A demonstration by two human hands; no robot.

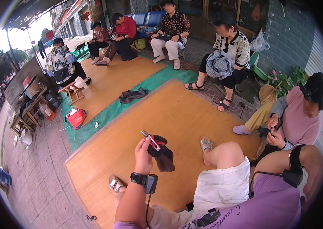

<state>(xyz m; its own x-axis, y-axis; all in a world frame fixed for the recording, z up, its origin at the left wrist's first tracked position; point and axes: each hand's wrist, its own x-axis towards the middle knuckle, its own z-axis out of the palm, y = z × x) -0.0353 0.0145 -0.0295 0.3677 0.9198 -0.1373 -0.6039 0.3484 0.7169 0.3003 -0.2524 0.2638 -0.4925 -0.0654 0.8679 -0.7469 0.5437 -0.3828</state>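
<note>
My left hand [143, 155] is raised over the orange mat, closed on a small pair of snips [154, 142] with metal blades and pink handles. A piece of dark cloth [164, 158] with a red patch hangs beside the fingers, just under the snips. Around that wrist sits a black strap with a box-shaped device [151, 184] and a cable. My right arm is bent at the lower right, with a black strap [295, 158] and a device on it. I cannot make out the fingers of my right hand.
Orange mats [104, 152] lie over a green sheet [92, 131]. On them are a dark garment [133, 95] and a red bag [76, 117]. Close on my right a person in pink [302, 114] handles dark cloth. Several others sit farther back. A wooden bench [35, 108] stands left.
</note>
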